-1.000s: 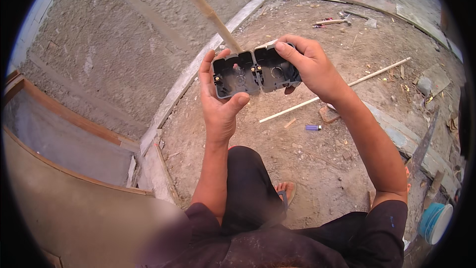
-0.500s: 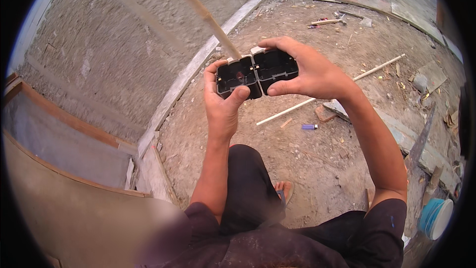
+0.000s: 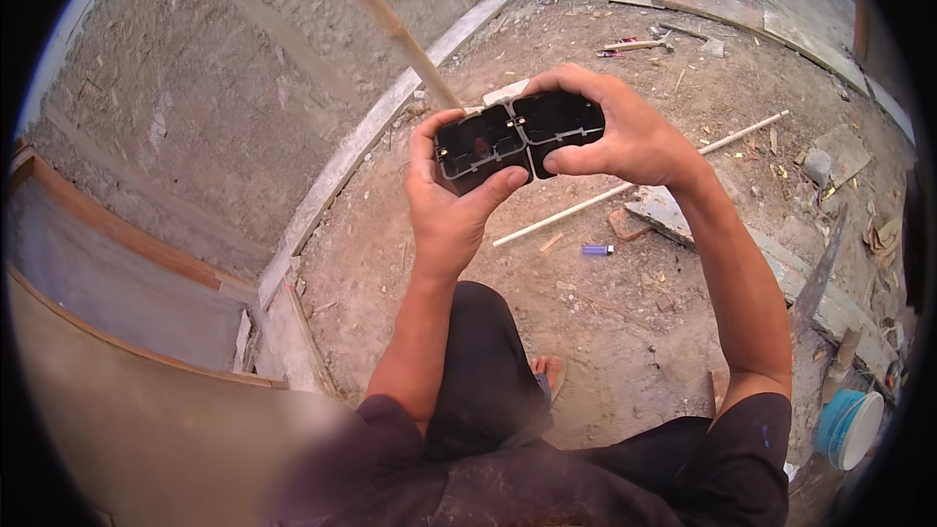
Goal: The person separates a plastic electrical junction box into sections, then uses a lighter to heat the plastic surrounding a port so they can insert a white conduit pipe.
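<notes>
Together, the left hand [image 3: 444, 207] and right hand [image 3: 632, 137] pinch opposite ends of the paired black boxes [image 3: 519, 139], whose long axis runs crosswise between them, neither hand nearer.

A person holds two black boxes edge to edge over bare dirt [image 3: 361, 268], the left hand [image 3: 447, 210] gripping the left box [image 3: 478, 148] and the right hand [image 3: 639, 141] the right box [image 3: 558, 119], both thumbs on the near side. Beyond the right wrist, a white rod [image 3: 561, 222] lies on the ground near a purple lighter [image 3: 596, 250]. A pole [image 3: 390, 24] slants past a rough wall [image 3: 176, 88]; a blue-and-white bucket [image 3: 859, 429] sits at far right.
</notes>
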Demonstrator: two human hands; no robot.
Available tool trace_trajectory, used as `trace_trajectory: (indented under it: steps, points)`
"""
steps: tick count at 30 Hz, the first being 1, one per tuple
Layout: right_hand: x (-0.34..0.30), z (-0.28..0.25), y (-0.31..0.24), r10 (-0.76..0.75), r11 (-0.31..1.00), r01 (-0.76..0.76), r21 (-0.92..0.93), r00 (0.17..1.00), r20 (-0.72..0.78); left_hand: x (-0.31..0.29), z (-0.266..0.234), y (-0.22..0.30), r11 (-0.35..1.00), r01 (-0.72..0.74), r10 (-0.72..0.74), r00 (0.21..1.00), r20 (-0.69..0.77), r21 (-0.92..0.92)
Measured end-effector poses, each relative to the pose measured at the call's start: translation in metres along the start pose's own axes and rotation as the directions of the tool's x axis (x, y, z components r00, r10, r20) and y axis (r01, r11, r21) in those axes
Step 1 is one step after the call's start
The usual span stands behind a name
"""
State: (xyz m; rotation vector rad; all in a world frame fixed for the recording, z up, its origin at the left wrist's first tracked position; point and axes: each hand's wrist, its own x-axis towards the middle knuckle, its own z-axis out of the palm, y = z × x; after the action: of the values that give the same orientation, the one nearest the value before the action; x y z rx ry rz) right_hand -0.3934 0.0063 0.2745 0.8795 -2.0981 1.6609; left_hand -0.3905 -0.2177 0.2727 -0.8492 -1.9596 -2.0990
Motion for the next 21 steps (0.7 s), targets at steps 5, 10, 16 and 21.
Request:
trace_trajectory:
  steps: [5,10,16,21]
  points:
    - [-0.003,-0.004,0.000,0.019,0.999,-0.019,0.044,1.000,0.012,-0.001,0.004,-0.001,0.999,-0.026,0.026,1.000,0.004,0.025]
    - [-0.005,-0.009,-0.010,0.085,0.996,-0.085,-0.015,0.996,0.011,0.000,0.005,-0.002,1.000,-0.015,0.015,1.000,0.016,-0.007]
    - [-0.008,-0.006,-0.015,-0.019,0.993,0.015,-0.120,0.999,-0.026,0.002,0.003,-0.006,0.994,-0.099,0.099,0.995,0.009,0.048]
    - [-0.008,-0.013,-0.021,-0.063,0.971,0.061,-0.233,0.998,0.001,0.003,0.006,-0.008,0.990,-0.135,0.135,0.991,0.009,0.033]
